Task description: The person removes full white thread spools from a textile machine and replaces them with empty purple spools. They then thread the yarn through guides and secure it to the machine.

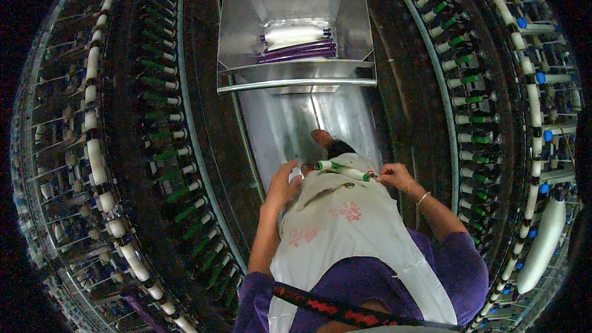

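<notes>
I wear a white apron with red markings. A green-and-white yarn bobbin lies across its front pocket. Beside the apron's left edge, my left hand curls its fingers around a small white thing, mostly hidden, whose kind I cannot make out. At the opposite side, my right hand is closed in a pinch by the bobbin's right end. A small reddish round end shows at those fingertips; what they grip is too small to name.
Ahead stands a metal cart bin holding purple tubes and white yarn bobbins. Spinning frames line both sides, with rows of green-and-white bobbins and rails close to my arms. A large white roving bobbin hangs at the right.
</notes>
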Demonstrator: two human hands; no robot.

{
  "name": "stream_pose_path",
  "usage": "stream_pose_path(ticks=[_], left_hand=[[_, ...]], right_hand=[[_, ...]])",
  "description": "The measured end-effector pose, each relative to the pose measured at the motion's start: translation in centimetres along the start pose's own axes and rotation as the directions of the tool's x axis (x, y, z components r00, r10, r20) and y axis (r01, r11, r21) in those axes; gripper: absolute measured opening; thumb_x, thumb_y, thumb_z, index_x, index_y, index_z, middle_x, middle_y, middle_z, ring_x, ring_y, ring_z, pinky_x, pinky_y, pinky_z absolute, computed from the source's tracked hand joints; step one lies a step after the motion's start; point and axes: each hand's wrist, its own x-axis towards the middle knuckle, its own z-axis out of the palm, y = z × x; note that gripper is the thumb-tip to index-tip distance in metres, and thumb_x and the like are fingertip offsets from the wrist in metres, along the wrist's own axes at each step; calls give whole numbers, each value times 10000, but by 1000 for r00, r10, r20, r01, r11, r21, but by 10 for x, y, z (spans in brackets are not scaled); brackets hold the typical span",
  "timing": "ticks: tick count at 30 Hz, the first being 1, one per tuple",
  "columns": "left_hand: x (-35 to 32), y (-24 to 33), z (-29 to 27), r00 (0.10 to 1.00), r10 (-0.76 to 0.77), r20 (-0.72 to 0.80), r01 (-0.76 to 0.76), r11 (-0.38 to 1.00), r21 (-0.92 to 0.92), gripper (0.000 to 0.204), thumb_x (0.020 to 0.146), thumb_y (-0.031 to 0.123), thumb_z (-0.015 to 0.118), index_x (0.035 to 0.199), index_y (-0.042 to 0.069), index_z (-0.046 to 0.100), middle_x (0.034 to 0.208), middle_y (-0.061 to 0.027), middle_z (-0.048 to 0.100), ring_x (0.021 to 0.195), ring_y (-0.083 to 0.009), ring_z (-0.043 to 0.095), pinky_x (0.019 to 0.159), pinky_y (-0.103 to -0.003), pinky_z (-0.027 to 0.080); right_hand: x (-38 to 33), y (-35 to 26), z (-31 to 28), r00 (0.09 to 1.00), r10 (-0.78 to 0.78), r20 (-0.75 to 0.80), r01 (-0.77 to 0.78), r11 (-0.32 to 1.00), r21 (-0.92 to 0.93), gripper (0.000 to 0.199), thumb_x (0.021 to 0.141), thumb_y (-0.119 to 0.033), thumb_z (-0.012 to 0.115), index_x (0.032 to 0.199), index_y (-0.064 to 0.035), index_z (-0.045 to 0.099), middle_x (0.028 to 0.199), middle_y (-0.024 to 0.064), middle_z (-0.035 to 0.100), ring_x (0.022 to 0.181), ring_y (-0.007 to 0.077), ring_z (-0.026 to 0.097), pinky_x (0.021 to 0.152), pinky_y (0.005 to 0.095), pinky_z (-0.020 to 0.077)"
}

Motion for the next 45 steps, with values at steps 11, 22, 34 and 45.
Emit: stream_pose_path(ticks=[11, 22, 34, 45], left_hand=[[132, 58, -58, 920, 341, -191, -316, 937, 150, 467, 837, 61, 688, 1290, 67, 575, 1291, -180, 594, 1207, -375, 555, 1028, -425, 438], [268, 38, -89, 864, 320, -389, -48, 822, 568, 278, 921, 246, 604, 1125, 59, 629, 1144, -124, 622, 1173, -340, 530, 1082, -526, 312], [275, 21, -90, 889, 33, -456, 243, 810, 533, 353, 969, 351, 443, 1065, 106, 679, 1060, -41, 652, 986, -271, 561, 886, -453, 343], [272, 15, -103, 909, -190, -370, 390, 697, 601, 400, 932, 354, 368, 909, 147, 709, 934, -4, 646, 922, -210, 523, 891, -430, 283]], right_hand=[[-22, -39, 11, 994, 7, -113, -77, 777, -625, 184, 800, -175, 766, 834, -41, 644, 764, 63, 673, 682, 190, 629, 631, 342, 507], [339, -350, -79, 754, -656, 0, 563, 647, -515, 232, 885, -244, 673, 927, -15, 672, 746, 94, 670, 665, 186, 606, 659, 349, 494], [711, 31, -98, 999, 14, -50, -50, 490, -870, 397, 890, -236, 571, 1231, -34, 578, 1125, 235, 655, 1010, 405, 646, 892, 489, 503], [798, 85, -97, 990, 113, -89, -122, 332, -935, 695, 786, -255, 637, 1429, -103, 424, 1308, 237, 562, 1114, 403, 612, 976, 494, 487]])
